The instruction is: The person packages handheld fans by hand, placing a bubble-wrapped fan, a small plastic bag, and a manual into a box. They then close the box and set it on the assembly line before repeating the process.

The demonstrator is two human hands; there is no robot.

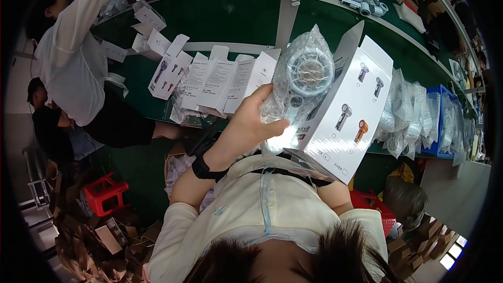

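Note:
My left hand (260, 118) is closed around the lower part of a handheld fan (309, 71) wrapped in clear bubble wrap. The fan's round ring head points up and away from me. Just right of it, a white cardboard box (350, 112) printed with small fan pictures is held tilted in the air, its top flap standing up at the far end. My right forearm (335, 194) runs up behind this box, which hides the right hand; nothing else appears to support the box. The fan lies beside the box and overlaps its left edge.
Several white boxes (215, 81) with raised flaps stand on the green table to the left. At right are bubble-wrapped pieces (406, 110) and a blue bin (439, 120). A metal post (287, 8) rises ahead. Another person (78, 47) works at far left, near a red stool (106, 194).

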